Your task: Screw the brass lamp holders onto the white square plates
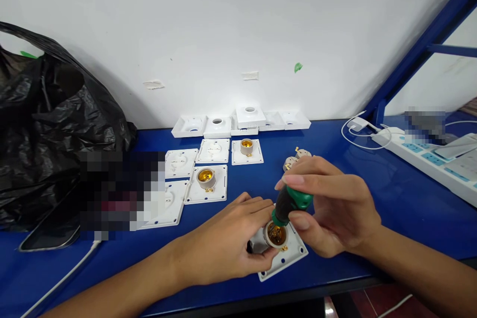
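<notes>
My right hand (pixel 328 213) is closed round the green and black handle of a screwdriver (pixel 292 203), tilted with its lower end over a lamp socket (pixel 276 235). Brass lines the inside of this round socket, which stands on a white square base plate (pixel 288 258) close to the bench's front edge. With thumb and fingers round its left side, my left hand (pixel 238 238) grips the socket and plate. The screwdriver's tip inside the socket is hard to make out. Just beyond my right hand lie loose socket pieces (pixel 292 160), partly covered by my fingers.
More base plates lie at centre left, two bearing sockets (pixel 206 179) (pixel 246 147). White square covers (pixel 217 126) line the wall. A black plastic bag (pixel 55 134) and a phone-like device (pixel 52 228) are at left; a power strip (pixel 432 159) is at right, on the blue bench (pixel 402 228).
</notes>
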The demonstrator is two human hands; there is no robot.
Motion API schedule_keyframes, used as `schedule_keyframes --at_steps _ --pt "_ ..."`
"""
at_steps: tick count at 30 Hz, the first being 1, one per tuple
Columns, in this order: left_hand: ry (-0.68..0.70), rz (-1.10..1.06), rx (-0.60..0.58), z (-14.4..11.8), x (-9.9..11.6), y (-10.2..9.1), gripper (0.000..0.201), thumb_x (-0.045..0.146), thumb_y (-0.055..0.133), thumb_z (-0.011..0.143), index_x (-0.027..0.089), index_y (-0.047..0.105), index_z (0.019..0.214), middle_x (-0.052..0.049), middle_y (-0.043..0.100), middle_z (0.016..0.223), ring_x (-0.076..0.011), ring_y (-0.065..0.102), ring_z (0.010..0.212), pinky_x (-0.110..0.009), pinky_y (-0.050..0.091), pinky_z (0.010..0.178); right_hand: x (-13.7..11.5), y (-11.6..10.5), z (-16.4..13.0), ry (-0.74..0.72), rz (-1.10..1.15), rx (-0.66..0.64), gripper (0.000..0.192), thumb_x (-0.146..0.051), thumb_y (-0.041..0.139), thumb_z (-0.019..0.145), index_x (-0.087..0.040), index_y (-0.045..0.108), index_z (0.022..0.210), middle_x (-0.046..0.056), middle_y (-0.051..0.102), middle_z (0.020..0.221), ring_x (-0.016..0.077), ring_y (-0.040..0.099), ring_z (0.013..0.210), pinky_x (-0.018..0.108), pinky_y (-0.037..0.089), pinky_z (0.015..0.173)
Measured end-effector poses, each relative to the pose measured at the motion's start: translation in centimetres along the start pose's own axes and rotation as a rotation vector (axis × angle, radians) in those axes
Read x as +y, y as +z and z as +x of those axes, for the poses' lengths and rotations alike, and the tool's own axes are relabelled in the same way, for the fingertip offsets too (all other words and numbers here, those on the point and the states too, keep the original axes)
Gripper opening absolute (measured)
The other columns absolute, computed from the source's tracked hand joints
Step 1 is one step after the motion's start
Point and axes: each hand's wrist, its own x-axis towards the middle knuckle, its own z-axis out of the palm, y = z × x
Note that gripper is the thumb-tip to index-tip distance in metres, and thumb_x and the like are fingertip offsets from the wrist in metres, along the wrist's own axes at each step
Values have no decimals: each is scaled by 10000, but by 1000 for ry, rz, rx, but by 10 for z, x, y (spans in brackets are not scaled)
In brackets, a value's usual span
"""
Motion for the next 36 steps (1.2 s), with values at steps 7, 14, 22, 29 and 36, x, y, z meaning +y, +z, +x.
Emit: schedule_keyframes --at_steps 7,14,22,29,36 --pt "5 -15 -2 0 0 -1 200 171 683 886 242 620 1063 -18 699 1144 -232 679 1070 -429 542 1037 -3 -3 -1 36 -11 -37 501 -229 722 908 -261 640 1401 28 758 811 213 719 689 355 620 559" --pt "7 22 15 -2 -1 2 162 189 684 898 242 602 1028 -12 681 1093 -231 683 1045 -418 560 996 -1 -2 2 18 -14 -61 459 -214 654 945 -200 621 1403 45 758 820 203 699 714 344 611 575" --pt "35 36 27 -2 -2 2 213 182 689 901 256 593 1077 -13 683 1109 -250 681 1093 -447 542 1036 3 -1 3 -14 -15 -22 452 -175 656 901 -162 627 1352 51 744 825 204 714 712 352 606 605" --pt "41 36 25 -2 -1 1 193 179 687 908 253 588 1056 -5 669 1090 -235 673 1063 -440 528 1053 4 -2 3 -7 -3 -29 448 -150 654 878 -152 631 1326 59 756 856 199 724 732 350 609 630" --pt "33 17 16 -2 -2 1 189 182 695 902 244 597 1051 -9 665 1101 -241 666 1089 -466 501 1094 3 -2 2 6 -20 -39 388 -198 641 927 -143 632 1311 58 748 831 201 709 732 346 606 621"
